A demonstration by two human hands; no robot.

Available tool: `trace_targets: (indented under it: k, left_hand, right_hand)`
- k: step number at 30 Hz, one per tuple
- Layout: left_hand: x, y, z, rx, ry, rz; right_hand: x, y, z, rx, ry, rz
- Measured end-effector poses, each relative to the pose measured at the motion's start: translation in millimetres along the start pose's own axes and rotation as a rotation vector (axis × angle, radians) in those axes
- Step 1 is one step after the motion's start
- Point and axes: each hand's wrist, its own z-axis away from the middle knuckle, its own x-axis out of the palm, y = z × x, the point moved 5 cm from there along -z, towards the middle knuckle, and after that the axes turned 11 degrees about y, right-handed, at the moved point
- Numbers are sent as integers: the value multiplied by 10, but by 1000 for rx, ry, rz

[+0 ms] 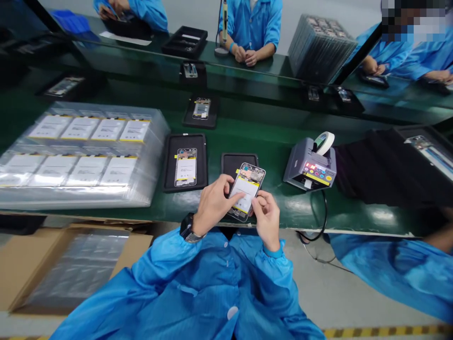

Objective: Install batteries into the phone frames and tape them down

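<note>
An open phone frame with a white battery inside is held over the near edge of the green belt. My left hand, with a black watch on the wrist, grips its left side and its thumb presses on the battery. My right hand pinches the phone's lower right corner. Just behind the phone lies an empty black tray. To its left another black tray carries a second phone frame with a battery.
A stack of clear blister trays of batteries fills the left of the belt. A grey tape dispenser stands to the right, its cable hanging off the edge. Other blue-sleeved workers sit across the belt and at my right. A cardboard box sits lower left.
</note>
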Motion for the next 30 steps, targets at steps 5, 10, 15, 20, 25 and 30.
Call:
trace_targets:
  k: [5, 10, 15, 20, 25, 30]
  left_hand:
    - [216, -214, -4, -237, -255, 422]
    - [375, -257, 141, -446, -426, 707]
    - [403, -185, 196, -477, -307, 717]
    - [412, -106, 263, -454, -320, 638]
    - [359, -59, 357, -428, -293, 595]
    - [283, 27, 367, -390, -270, 501]
  right_hand:
    - [14, 67, 46, 27, -28, -63]
    - [80, 157, 78, 147, -109, -125]
    - [36, 168, 173, 143, -35, -106]
    - [-18, 65, 152, 107, -53, -17]
    - [-37, -130, 95, 32, -72, 41]
    - [-42, -132, 189, 8, -18, 86]
